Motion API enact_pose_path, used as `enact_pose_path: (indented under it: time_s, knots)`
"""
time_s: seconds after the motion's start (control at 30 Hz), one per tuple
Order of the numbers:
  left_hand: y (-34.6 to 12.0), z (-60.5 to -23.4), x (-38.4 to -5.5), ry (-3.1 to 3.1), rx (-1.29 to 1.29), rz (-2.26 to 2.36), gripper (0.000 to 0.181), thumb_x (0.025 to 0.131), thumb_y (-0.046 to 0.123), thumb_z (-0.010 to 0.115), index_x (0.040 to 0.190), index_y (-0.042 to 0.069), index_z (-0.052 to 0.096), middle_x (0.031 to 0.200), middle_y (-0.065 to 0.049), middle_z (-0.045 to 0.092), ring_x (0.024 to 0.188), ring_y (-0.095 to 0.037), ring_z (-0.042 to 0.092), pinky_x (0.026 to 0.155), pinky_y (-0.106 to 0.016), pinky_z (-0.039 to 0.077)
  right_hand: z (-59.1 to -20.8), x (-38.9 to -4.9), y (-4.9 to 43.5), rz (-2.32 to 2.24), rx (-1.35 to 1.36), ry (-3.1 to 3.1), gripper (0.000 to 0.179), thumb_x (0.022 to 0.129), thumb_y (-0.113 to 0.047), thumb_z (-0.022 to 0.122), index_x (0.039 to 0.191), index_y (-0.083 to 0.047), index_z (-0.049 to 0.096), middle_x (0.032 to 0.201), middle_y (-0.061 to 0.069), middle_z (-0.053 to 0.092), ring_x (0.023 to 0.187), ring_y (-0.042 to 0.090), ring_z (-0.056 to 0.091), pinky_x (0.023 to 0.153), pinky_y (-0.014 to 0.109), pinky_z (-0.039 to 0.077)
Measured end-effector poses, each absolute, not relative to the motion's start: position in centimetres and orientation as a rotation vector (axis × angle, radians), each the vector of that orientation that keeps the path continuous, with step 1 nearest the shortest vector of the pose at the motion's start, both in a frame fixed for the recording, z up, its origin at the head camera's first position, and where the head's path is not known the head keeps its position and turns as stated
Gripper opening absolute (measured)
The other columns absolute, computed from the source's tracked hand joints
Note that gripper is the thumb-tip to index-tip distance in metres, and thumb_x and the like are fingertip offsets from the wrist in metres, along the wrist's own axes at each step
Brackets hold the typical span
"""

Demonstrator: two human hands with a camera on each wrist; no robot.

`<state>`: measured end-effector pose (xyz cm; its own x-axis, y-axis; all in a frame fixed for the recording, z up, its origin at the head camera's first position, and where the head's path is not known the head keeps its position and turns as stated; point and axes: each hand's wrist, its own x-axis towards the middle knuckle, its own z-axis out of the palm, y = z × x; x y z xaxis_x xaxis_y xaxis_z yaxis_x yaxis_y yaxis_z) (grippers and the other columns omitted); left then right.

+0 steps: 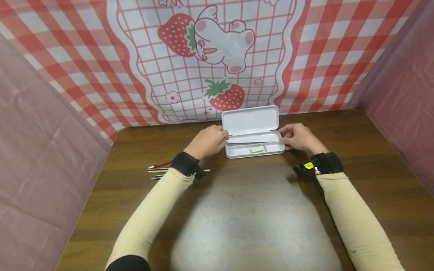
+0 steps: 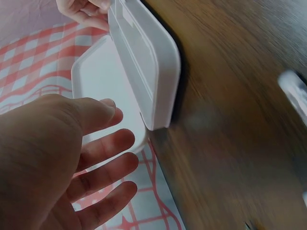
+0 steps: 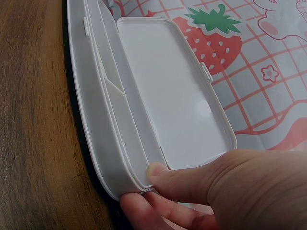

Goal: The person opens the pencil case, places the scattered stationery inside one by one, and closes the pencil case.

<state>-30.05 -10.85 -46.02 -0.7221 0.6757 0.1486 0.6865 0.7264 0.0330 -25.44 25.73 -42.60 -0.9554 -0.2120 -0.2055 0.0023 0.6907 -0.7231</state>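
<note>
A white pencil case [image 1: 255,153] stands on the table with its lid [image 1: 250,120] raised against the cloth. Inside, a thin divider separates the compartments, and a pale green block, looking like an eraser [image 1: 257,149], lies in the front one. My right hand [image 1: 300,137] pinches the case's right end, thumb [image 3: 160,175] over the rim and fingers outside below it. At the left end is my left hand [image 1: 209,140]. The left wrist view shows its fingers [image 2: 112,165] loosely bent and apart, in front of the lid, with nothing held.
Several pencils [image 1: 157,170] lie on the table to the left, partly hidden under my left forearm; a red one [image 1: 161,164] is farthest back. A red-and-white checked cloth [image 1: 325,75] with strawberries hangs behind the wooden table [image 1: 251,210]. Pink cloth [image 1: 403,67] hangs at both sides.
</note>
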Motion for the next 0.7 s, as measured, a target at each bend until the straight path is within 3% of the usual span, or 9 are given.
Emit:
enact_pose_path:
  time_s: [0.17,0.4,0.7]
  knots:
    - [-12.7,-47.4,-30.7,-2.764,-1.111,-0.15,0.017,0.109,0.032,0.071,0.115,0.02,0.082,0.107,-0.001,0.077,0.099,-0.021,0.074,0.08,-0.053,0.06,-42.6,-25.5,25.7,-1.121,-0.164,2.625,0.046,0.107,-0.008,0.075,0.148,0.008,0.064,0.111,0.026,0.074,0.079,0.016,0.071,0.068,0.022,0.064]
    - [-13.1,-40.6,-24.9,-2.879,-1.07,-0.141,0.015,0.107,0.016,0.073,0.115,0.008,0.082,0.112,-0.012,0.08,0.108,-0.031,0.078,0.096,-0.046,0.066,-42.7,-25.6,25.7,-1.128,-0.157,2.622,0.046,0.107,-0.008,0.074,0.149,0.009,0.063,0.113,0.027,0.074,0.08,0.015,0.071,0.068,0.02,0.063]
    - [-17.2,-47.1,-29.1,-2.818,-1.091,-0.212,0.014,0.107,0.027,0.074,0.114,0.018,0.082,0.108,-0.002,0.079,0.105,-0.023,0.077,0.09,-0.049,0.065,-42.6,-25.5,25.7,-1.135,-0.153,2.621,0.046,0.107,-0.007,0.074,0.149,0.009,0.063,0.113,0.027,0.074,0.08,0.015,0.071,0.068,0.02,0.063]
